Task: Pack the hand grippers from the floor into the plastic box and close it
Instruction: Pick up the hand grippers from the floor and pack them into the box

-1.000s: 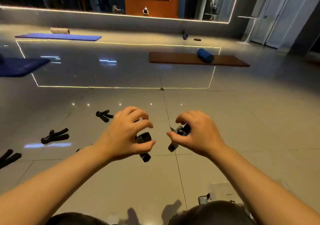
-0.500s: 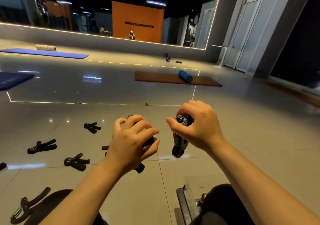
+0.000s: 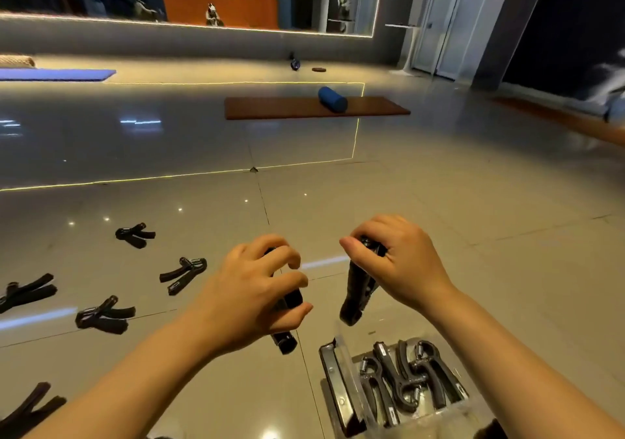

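My left hand curls round a black plastic hand gripper, its handle end poking out below my palm. My right hand pinches the spring head of a second black hand gripper, which hangs handles-down just above the clear plastic box. That open box sits on the glossy tiled floor near my right forearm, several grippers already inside. Five more black grippers lie scattered on the floor to my left.
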